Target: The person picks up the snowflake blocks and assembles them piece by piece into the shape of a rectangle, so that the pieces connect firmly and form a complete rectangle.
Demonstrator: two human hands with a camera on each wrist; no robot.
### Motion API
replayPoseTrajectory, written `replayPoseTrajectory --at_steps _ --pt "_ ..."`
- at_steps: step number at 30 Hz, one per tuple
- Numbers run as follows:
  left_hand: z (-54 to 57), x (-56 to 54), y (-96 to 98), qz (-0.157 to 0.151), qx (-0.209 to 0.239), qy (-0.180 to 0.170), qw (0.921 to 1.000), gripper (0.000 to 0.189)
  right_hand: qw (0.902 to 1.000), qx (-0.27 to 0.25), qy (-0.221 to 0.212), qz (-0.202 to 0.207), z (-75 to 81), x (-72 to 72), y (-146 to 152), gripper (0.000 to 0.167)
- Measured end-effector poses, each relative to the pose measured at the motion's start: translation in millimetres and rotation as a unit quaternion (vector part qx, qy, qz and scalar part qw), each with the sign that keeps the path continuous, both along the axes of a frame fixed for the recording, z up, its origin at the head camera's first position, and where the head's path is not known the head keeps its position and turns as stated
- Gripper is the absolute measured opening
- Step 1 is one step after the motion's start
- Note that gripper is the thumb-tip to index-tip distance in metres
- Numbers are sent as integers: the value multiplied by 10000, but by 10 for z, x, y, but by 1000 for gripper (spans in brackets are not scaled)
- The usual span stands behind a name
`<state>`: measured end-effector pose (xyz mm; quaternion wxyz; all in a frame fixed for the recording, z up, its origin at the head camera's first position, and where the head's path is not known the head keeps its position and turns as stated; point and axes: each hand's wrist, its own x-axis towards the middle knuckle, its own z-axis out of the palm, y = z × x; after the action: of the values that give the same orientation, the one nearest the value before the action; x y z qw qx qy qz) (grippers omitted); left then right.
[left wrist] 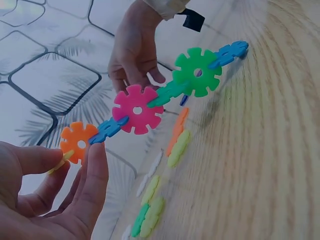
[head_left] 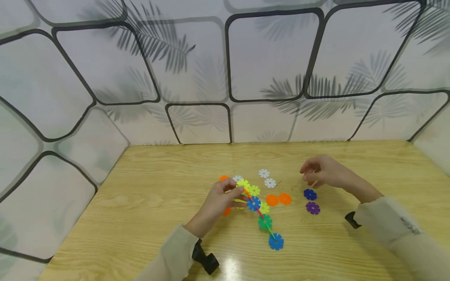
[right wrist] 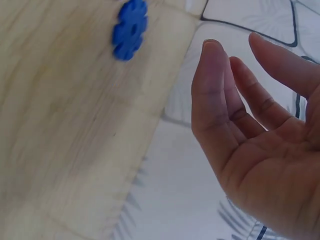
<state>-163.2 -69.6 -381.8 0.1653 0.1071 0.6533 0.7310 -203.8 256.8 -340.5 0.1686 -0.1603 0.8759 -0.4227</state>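
Between thumb and fingers, my left hand [head_left: 219, 201] pinches a yellow notched plastic disc [left wrist: 61, 162] at one end of a chain of interlocking discs. Out from it run an orange disc [left wrist: 75, 142], a blue one, a pink disc [left wrist: 131, 120], green ones and a blue disc [head_left: 276, 242] at the far end. The chain slants down toward the front of the table. My right hand [head_left: 325, 171] hovers with loosely bent fingers and nothing in its grasp. Just below it lie a dark blue disc [head_left: 310, 194] and a purple disc [head_left: 313, 208].
Loose discs lie on the wooden table [head_left: 158, 187] around the left hand and chain: two white discs, one of them here [head_left: 264, 173], orange discs [head_left: 285, 198] and several yellow ones, such as this yellow disc [head_left: 264, 207]. A patterned covering [head_left: 197, 70] rises behind the table.
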Motion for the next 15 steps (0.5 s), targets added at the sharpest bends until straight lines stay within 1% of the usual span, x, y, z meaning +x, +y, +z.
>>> replayPoseTrajectory --at_steps 5,7,12,15 --pt "18 46 -22 -234 28 -19 9997 8 9995 306 30 -86 -84 38 114 24" --pt "28 58 -21 -304 0 2 9995 7 9989 443 165 -59 -132 49 140 22" --pt "16 68 -21 -290 -76 -59 9995 6 9954 755 585 86 -243 75 165 20" --pt "-6 72 -22 -300 -104 -118 9994 5 9938 866 685 101 -282 88 167 21"
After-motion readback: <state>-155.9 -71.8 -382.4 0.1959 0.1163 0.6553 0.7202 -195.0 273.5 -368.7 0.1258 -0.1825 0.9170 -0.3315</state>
